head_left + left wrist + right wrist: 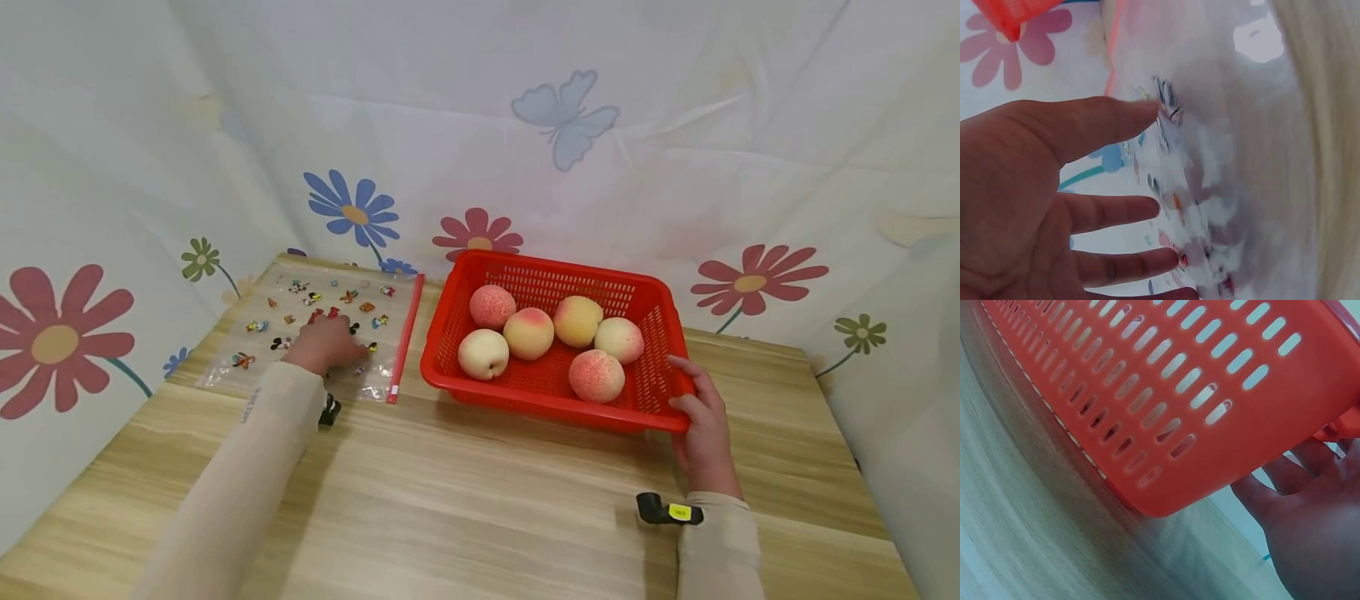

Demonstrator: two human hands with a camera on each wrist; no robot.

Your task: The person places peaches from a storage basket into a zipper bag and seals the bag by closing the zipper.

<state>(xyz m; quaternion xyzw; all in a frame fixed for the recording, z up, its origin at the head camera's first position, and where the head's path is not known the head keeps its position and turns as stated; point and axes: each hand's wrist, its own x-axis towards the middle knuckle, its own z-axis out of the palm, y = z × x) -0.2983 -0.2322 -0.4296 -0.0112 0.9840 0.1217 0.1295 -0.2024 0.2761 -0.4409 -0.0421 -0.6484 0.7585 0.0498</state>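
Observed six peaches (528, 334) already in basket (517, 398), gripped at its right end by curled fingers of right hand (707, 429), and bag (407, 340) flat on table (450, 500), judged not yet picked up, under left hand (326, 343) with fingers extended, parted, visibly grasping nothing.

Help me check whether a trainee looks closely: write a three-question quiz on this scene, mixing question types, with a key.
1. Count: how many peaches lie in the red basket?
2. True or false: the left hand is inside the basket.
3. Multiple choice: what does the right hand hold?
A) a peach
B) the basket's rim
C) nothing

Key:
1. Six.
2. False; it is at the clear plastic bag, left of the basket in the head view.
3. B.
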